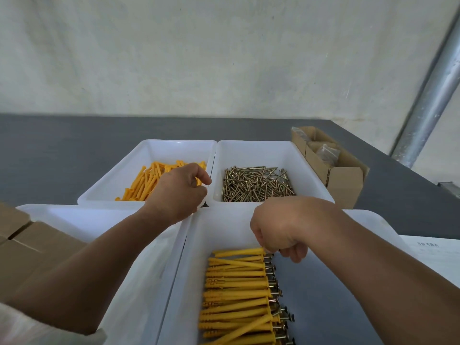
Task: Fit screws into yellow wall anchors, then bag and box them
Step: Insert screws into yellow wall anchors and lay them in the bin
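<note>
My left hand [179, 192] curls over the loose anchors [146, 180], which point away from me; whether it grips one, I cannot tell. My right hand [278, 227] pinches the top finished anchor [239, 252], lying crosswise; the screws [256, 183] sit just beyond it.

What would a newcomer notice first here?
A row of yellow plastic anchors with screws fitted lies in the near right white plastic bin, the right hand at its far end. Behind, the left hand is at the far left bin of loose yellow anchors, beside the far right bin of bare metal screws.
</note>
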{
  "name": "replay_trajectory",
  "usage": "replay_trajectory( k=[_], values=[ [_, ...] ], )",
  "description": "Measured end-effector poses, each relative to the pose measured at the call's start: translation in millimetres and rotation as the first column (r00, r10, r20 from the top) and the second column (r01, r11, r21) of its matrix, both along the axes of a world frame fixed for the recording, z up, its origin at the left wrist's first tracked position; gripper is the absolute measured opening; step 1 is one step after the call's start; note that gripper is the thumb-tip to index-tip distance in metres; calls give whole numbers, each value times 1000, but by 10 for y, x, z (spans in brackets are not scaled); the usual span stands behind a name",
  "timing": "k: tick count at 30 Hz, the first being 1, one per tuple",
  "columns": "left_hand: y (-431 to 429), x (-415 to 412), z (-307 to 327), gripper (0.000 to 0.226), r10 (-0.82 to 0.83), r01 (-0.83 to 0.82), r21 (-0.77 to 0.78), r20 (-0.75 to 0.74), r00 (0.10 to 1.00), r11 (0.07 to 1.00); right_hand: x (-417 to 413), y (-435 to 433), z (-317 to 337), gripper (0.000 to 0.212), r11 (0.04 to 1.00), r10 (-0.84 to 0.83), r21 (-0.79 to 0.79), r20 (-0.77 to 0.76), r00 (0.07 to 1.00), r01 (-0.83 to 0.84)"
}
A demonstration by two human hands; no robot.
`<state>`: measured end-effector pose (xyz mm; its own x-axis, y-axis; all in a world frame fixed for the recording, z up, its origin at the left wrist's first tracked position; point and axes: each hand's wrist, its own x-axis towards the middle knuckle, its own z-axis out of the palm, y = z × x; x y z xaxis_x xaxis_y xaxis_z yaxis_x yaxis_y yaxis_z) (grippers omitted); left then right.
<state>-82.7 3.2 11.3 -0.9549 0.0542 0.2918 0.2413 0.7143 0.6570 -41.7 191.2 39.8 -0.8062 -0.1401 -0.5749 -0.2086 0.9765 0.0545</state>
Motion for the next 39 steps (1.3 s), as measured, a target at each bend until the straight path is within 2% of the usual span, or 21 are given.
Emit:
replay_trajectory(
  k=[5,8,10,12,14,17,19,20,24,26,30,34,39],
  values=[
    [6,24,-1,26,35,-43,-110,-71,997,993,56,-47,-58,22,986,166,41,-140,976,-162],
    [8,44,4,27,34,-45,-140,-81,996,989,45,-77,-48,23,983,177,60,-65,982,-173],
    [14,51,11,25,30,-43,-143,-93,995,989,8,-32,10,27,995,80,-56,3,997,-80],
    [10,51,25,23,54,-69,-122,-121,991,990,-40,56,105,28,963,13,-271,1,1000,-13],
    [-6,55,53,22,112,-121,-53,-150,982,991,-89,142,198,23,906,-21,-420,-169,985,-53],
    [-19,76,91,24,153,-146,49,-175,973,988,-241,242,185,24,830,-212,-547,-490,846,-109],
    [-18,86,93,25,163,-151,79,-191,968,985,-333,312,60,34,831,-287,-549,-566,773,-94],
    [-19,88,88,24,172,-156,90,-201,964,984,-368,347,-26,40,857,-273,-511,-568,776,-72],
    [-37,77,88,22,194,-162,142,-249,949,976,-483,440,-297,62,929,-231,-358,-372,899,91],
    [-53,67,113,21,215,-164,204,-260,941,965,-540,449,-329,73,933,-256,-323,-291,922,157],
    [-90,71,156,24,253,-163,316,-267,930,935,-604,429,-320,65,907,-296,-363,-191,936,212],
    [-97,54,187,26,270,-131,483,-230,935,866,-633,413,-289,51,903,-237,-390,-108,965,178],
    [-56,61,238,17,118,-31,699,-77,990,714,-646,415,-292,51,906,-212,-389,-77,974,167]
  ],
)
